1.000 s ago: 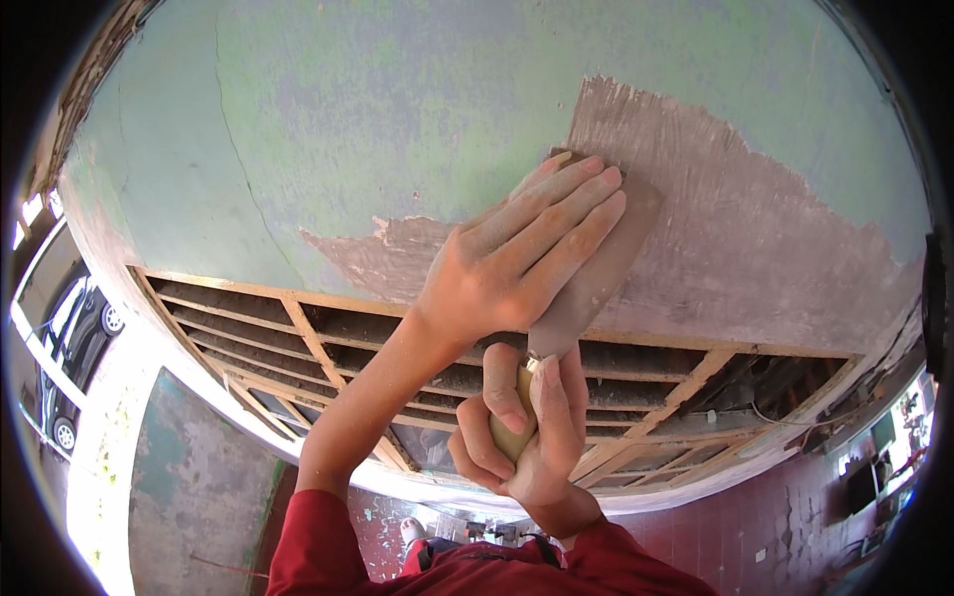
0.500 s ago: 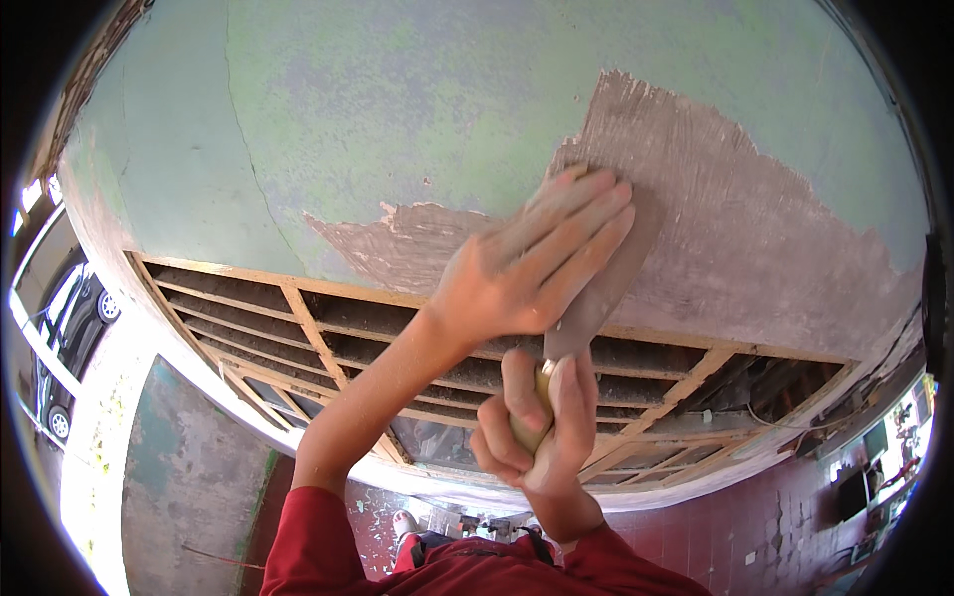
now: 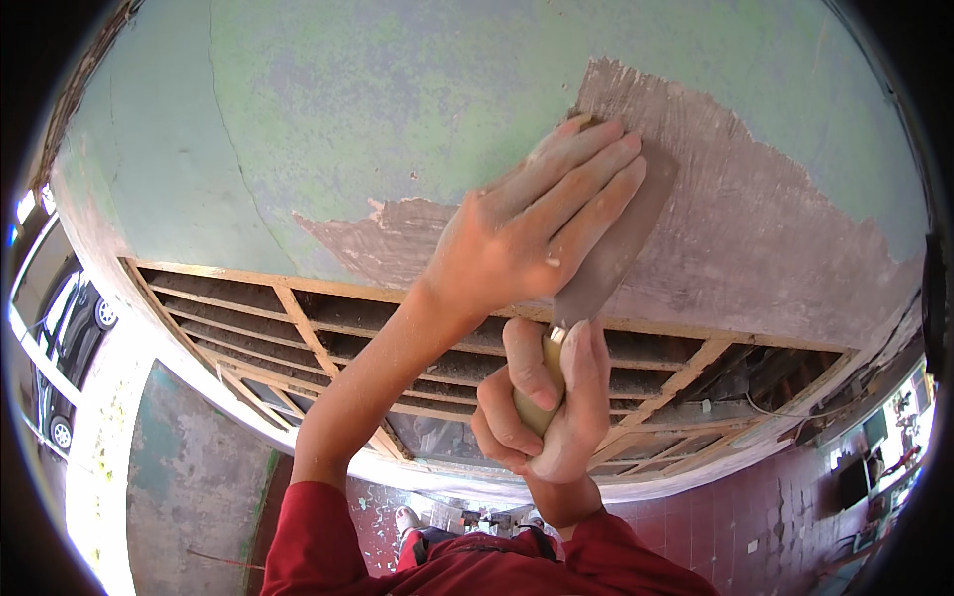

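My right hand [image 3: 556,407] is wrapped round the yellowish handle of a scraper, just below its metal collar. The broad grey blade of the scraper [image 3: 621,238] lies tilted against the wall, its far end up and to the right. Across the blade's left side rests my left hand [image 3: 542,219], fingers stretched out and flat, dusty at the tips. Part of the blade is hidden under it. Around the blade, a scraped patch [image 3: 755,228] shows bare greyish-brown plaster with a ragged edge. Beyond it the wall keeps its green paint [image 3: 397,109], mottled with purple.
Below the painted wall runs a wooden slatted vent frame [image 3: 298,313] with dark gaps. A smaller bare patch [image 3: 383,238] lies left of my hands. Paint flakes lie on the red floor [image 3: 686,531] near my feet. A dark car [image 3: 75,333] stands outside at the left.
Both hands and the scraper have moved up the wall and slightly right. The scraped patch now reaches a little beyond the left fingertips.
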Tool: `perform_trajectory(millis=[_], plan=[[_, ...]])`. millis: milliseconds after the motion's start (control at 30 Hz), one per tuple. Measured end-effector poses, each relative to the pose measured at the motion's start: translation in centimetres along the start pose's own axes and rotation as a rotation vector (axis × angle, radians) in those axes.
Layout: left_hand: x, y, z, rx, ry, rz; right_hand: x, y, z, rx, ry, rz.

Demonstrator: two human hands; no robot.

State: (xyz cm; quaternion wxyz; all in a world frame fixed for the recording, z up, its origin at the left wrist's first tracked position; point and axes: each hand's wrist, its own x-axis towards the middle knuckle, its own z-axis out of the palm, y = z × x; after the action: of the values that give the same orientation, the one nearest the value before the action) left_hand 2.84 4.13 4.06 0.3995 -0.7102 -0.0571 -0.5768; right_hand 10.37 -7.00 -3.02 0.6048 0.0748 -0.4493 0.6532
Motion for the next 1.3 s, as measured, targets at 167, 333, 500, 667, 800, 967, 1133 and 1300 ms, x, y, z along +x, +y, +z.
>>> perform_trajectory(millis=[167,333,500,667,800,967,1133,1300], plan=[[-0.9,0.9,-0.1,-0.024,-0.017,-0.003,-1.4,0.3,-0.2,0.018,0.038,0.018],[0.4,-0.4,-0.1,0.013,0.012,0.019,0.2,-0.4,0.3,-0.001,-0.021,0.026],[0.1,0.1,0.1,-0.008,0.032,0.004,-0.6,-0.6,-0.2,-0.015,0.006,0.038],[-0.1,-0.1,-0.2,0.005,0.022,0.014,0.0,-0.4,1.1,0.134,0.08,0.043],[-0.4,0.1,0.0,0.001,0.02,0.007,-0.3,-0.1,-0.1,0.044,0.033,0.02],[0.9,-0.1,-0.2,-0.021,0.043,-0.027,0.6,-0.3,0.5,0.005,-0.009,0.0],[-0.3,0.3,-0.1,0.008,0.042,-0.03,0.0,0.2,-0.1,0.002,-0.002,0.005],[1.0,-0.2,-0.4,0.001,0.029,-0.042,0.8,-0.2,0.6,0.007,0.018,0.008]])
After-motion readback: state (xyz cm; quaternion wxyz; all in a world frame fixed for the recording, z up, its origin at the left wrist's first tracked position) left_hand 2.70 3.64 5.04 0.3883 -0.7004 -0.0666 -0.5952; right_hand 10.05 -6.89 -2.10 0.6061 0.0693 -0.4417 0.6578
